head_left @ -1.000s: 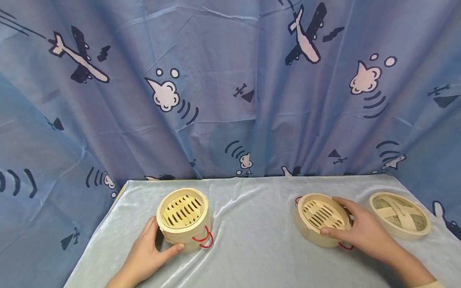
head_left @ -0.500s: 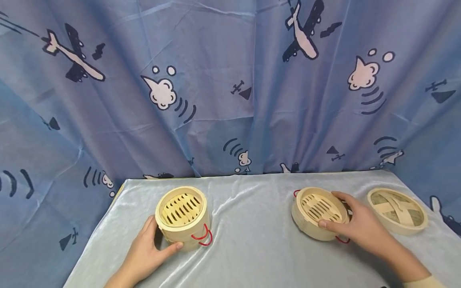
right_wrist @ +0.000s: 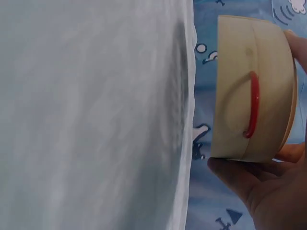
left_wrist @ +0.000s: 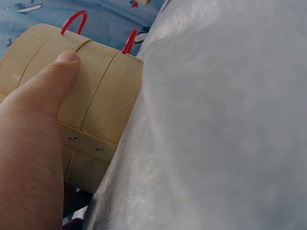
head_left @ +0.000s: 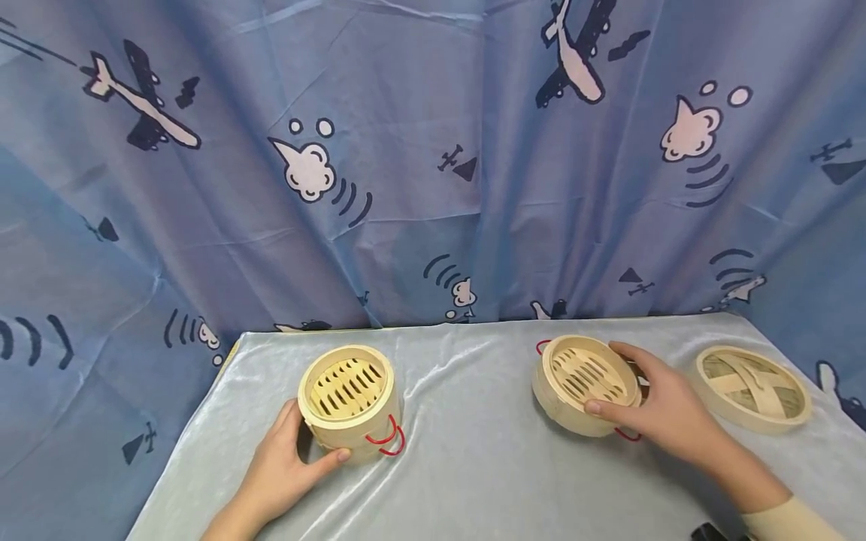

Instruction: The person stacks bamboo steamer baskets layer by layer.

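Observation:
My left hand [head_left: 274,473] grips the side of a stack of bamboo steamer baskets [head_left: 343,434] on the left of the table, thumb across its near wall. Two red loop handles [left_wrist: 75,21] stick out from the stack, one above the other. On the right, my right hand [head_left: 666,413] holds a single bamboo steamer basket [head_left: 588,373] between thumb and fingers. That basket is raised and slightly tilted, with a gap above the cloth in the right wrist view; one red handle [right_wrist: 254,105] shows on its wall. Slotted bases show inside both.
A woven bamboo steamer lid [head_left: 761,394] lies on the table to the right of my right hand. Pale grey cloth [head_left: 467,443] with creases covers the table. A blue curtain [head_left: 406,150] printed with planes hangs behind. A small dark object [head_left: 707,532] shows at the bottom edge.
My right hand has lifted the single steamer basket and moved it a little left and up in the view. The left hand stays on the stack.

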Demonstrator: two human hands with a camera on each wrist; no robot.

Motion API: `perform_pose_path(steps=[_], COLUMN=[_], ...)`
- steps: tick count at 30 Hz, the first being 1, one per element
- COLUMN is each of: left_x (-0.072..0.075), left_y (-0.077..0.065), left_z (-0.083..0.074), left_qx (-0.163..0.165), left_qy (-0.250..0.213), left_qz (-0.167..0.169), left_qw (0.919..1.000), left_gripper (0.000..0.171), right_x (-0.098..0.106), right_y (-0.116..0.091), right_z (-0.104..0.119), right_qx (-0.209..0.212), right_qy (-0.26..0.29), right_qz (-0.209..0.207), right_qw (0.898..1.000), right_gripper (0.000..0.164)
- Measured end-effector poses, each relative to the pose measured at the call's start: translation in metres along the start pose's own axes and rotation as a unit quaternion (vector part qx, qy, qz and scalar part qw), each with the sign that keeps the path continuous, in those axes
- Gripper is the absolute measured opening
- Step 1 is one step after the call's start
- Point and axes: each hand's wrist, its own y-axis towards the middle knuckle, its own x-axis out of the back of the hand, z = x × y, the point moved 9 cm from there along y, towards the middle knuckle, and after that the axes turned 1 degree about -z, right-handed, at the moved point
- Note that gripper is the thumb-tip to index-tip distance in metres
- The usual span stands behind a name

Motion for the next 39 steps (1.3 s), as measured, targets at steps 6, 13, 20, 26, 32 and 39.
perform_pose_path(steps=[6, 13, 20, 26, 32, 39], left_x=[-0.002, -0.002, 0.001, 0.001, 0.001, 0.0], left_y=[0.002, 0.005, 0.004, 0.001, 0.002, 0.0], left_z=[-0.002, -0.004, -0.002, 0.0, -0.001, 0.0], left_qx=[-0.005, 0.0, 0.004, 0.005, 0.01, 0.01], left_qy=[-0.003, -0.004, -0.003, -0.001, -0.004, -0.002], left_qz=[-0.002, 0.006, 0.008, 0.005, 0.004, 0.001], left_qw=[1.0, 1.0, 1.0, 1.0, 0.9999, 0.9999], left_gripper=[0.099, 0.1, 0.1, 0.1, 0.101, 0.099], right_x=[-0.005, -0.015, -0.027, -0.034, -0.043, -0.054], right_y=[0.005, 0.011, 0.017, 0.023, 0.027, 0.03], right_z=[0.022, 0.044, 0.066, 0.085, 0.095, 0.108], right_qx=[0.031, 0.043, 0.058, 0.075, 0.076, 0.087], right_qy=[0.039, 0.044, 0.059, 0.079, 0.083, 0.091], right_qz=[-0.019, -0.017, -0.011, -0.011, -0.005, 0.002], right_qw=[0.999, 0.998, 0.997, 0.994, 0.994, 0.992], right_gripper=[0.089, 0.091, 0.09, 0.089, 0.087, 0.087])
